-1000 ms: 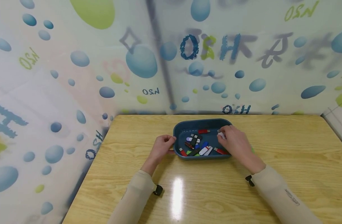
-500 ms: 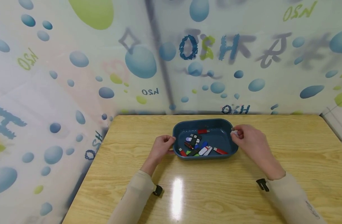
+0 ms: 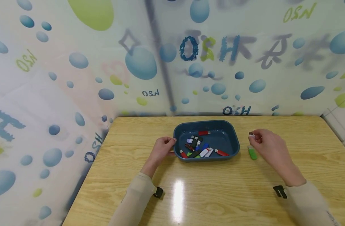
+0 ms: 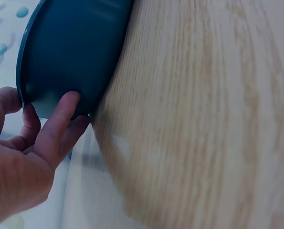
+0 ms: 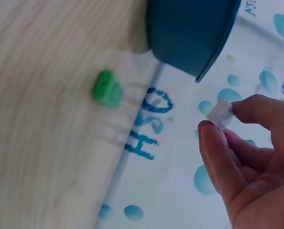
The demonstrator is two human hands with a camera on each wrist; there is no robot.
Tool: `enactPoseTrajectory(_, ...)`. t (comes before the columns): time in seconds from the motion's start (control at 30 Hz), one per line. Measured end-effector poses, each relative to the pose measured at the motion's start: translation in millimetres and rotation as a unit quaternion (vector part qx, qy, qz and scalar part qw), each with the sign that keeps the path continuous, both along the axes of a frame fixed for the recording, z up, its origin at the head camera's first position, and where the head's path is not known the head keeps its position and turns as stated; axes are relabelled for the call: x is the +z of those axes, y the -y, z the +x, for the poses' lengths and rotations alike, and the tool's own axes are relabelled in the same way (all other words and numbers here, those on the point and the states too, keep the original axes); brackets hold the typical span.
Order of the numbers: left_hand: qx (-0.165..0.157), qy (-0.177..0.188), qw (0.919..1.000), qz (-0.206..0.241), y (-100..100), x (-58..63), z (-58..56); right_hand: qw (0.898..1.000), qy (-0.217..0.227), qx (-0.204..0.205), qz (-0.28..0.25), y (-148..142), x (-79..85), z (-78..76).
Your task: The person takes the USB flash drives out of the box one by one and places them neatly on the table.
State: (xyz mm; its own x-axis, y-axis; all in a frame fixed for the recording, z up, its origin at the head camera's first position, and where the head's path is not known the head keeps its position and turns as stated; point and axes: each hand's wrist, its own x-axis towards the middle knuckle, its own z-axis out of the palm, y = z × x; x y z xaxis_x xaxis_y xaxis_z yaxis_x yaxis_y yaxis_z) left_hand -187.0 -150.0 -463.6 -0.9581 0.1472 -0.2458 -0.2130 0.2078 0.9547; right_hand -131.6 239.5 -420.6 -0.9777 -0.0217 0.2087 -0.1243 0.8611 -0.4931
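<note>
My left hand point(image 3: 160, 150) grips the left end of a dark blue tray point(image 3: 236, 138), thumb at the rim and fingers against the outer wall point(image 4: 77, 52). Several USB flash drives lie in the tray, mostly toward its left and front. Among them are a red one point(image 3: 203, 133), another red one point(image 3: 221, 152) and a white one point(image 3: 209, 152). Right of the tray, my right hand point(image 3: 271, 147) pinches a white USB flash drive point(image 5: 220, 114) between thumb and fingers, above the table. Its metal plug points away from me. A green USB flash drive point(image 3: 252, 153) lies on the table just below that hand.
The wooden table point(image 3: 217, 194) reaches back to a printed wall sheet point(image 3: 172, 62) with drops and letters. Bare wood surrounds the tray in front and to the right. A black strap piece point(image 3: 280, 191) hangs at the right cuff.
My right hand has lifted the white flash drive out of the tray and carried it rightward past the rim. The green drive has come into view. My left hand stays at the tray.
</note>
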Motion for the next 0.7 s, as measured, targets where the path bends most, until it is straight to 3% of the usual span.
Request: enactPoseTrajectory(0.7, 0.001, 0.004, 1.0, -0.006, -1.6, -1.0, -3.4, 0.992, 0.118, -0.002, 0.053, -40.3, -33.8, 1.7)
